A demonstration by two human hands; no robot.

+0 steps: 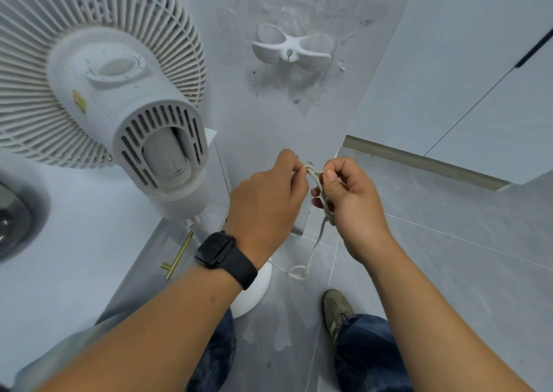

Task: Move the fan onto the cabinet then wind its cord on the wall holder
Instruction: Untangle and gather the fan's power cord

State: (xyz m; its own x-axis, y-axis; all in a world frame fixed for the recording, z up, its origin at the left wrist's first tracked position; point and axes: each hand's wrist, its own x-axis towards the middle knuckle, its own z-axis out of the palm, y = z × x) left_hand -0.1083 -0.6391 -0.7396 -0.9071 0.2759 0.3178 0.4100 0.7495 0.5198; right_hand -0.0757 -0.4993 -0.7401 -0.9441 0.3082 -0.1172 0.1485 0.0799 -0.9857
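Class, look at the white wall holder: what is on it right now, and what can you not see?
Nothing is wound on the wall holder; its two wings are bare. The cord is pinched between the left hand and right hand below. The plug is not visible.

Head-worn camera looks steeply down, close over both forearms, facing the wall (269,128).

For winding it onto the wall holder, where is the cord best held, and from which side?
Hold the cord at the bundled loops between both hands, left hand and right hand, where it is already pinched. The slack tail hangs to the floor below. Likely lift straight up toward the holder, whose two wings stick out from the wall above.
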